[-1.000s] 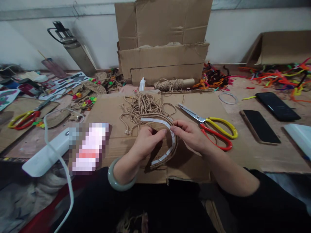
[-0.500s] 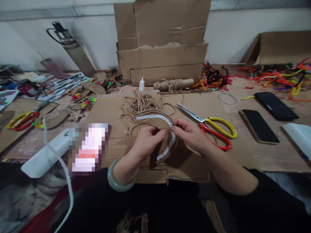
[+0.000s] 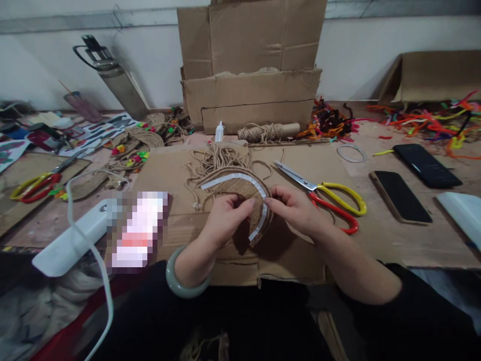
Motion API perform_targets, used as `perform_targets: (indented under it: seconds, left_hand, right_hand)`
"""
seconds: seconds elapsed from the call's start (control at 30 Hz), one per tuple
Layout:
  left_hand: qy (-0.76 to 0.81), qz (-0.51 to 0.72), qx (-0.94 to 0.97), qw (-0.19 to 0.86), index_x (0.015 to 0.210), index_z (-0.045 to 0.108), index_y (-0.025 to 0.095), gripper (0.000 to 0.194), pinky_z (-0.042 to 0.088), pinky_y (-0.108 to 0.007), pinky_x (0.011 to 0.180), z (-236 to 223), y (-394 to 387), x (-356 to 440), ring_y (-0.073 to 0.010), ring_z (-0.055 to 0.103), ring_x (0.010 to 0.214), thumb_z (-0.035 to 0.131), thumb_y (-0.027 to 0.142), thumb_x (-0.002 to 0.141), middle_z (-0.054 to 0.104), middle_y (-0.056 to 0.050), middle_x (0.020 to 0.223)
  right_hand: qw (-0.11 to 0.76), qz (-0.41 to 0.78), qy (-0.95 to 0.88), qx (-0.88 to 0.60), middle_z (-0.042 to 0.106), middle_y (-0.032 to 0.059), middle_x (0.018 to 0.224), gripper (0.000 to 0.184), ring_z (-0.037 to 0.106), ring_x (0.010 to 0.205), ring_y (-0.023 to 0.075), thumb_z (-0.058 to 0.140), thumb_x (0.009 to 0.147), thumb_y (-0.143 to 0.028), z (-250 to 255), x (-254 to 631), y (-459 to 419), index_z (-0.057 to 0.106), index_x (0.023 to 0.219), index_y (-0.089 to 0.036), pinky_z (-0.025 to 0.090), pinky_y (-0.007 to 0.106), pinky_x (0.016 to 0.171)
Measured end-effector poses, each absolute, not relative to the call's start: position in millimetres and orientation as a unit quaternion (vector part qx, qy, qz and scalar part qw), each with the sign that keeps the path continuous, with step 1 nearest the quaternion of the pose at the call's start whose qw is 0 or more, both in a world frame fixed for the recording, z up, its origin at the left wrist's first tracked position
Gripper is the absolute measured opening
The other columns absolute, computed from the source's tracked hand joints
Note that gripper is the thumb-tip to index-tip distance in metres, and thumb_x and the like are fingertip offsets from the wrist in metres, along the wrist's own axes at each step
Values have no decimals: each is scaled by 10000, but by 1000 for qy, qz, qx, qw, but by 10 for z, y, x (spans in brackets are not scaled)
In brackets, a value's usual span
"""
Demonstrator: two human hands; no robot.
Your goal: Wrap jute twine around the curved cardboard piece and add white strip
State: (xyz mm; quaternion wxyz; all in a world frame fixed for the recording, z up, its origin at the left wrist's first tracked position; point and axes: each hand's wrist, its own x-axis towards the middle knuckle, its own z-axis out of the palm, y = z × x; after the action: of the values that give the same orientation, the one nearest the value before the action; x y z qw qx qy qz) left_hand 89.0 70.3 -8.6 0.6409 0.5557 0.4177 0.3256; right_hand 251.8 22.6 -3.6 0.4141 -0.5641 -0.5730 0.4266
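Compared with one second earlier, the curved brown piece (image 3: 246,189) had turned counterclockwise: the upper end of its white strip (image 3: 235,176) reached farther left, and the lower end had come up and to the right, while both hands kept nearly the same place. The piece was between them, just above the cardboard mat (image 3: 165,173). The left hand (image 3: 227,220) held it with the thumb over the brown face, its other fingers curled and partly hidden; the right hand (image 3: 291,208) pinched the cord-lined outer edge narrowly, thumb on the strip. Toward the back, the piece's rim ran close to the tangled cord (image 3: 221,156), leaving little room there. On the right, the scissors (image 3: 313,186) lay just beside the right hand, their red handle near the forearm. More open mat lay to the left, between the left wrist and the pixelated panel (image 3: 141,230), and a strip of it showed between the hands and its front edge.
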Motion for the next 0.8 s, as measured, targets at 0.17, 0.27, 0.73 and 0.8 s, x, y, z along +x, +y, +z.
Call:
perform_targets:
  seconds: [0.17,0.27,0.73,0.8]
  left_hand:
    - [406,288,583,642,584,528,148,243,285,-183,408,-71,670,899,-59,402,429,644,334,686,478,51,472]
    - [407,306,588,629,572,510,151,258,278,-185,416,-74,681,898,-55,377,439,640,339,691,451,59,472]
    - [397,268,630,611,536,420,175,272,253,-178,402,-85,650,913,-48,350,417,621,280,686,393,78,465]
    - [402,280,624,609,532,398,179,302,245,-178,397,-113,667,907,-47,343,412,634,294,682,376,81,462]
  right_hand:
    - [434,402,-577,-563,500,-30,638,156,437,590,98,523,788,-312,-18,2512,235,550,731,-169,358,235,557]
    - [444,426,-561,-554,526,-20,667,171,465,620,108,524,783,-331,4,2492,234,551,741,-168,381,245,585]
    - [438,443,-575,-531,490,-30,649,203,448,610,102,512,796,-356,-11,2499,252,525,719,-169,372,245,580]
    - [419,433,-593,-534,482,-31,640,212,445,605,103,501,806,-358,-11,2500,255,517,708,-171,363,241,564]
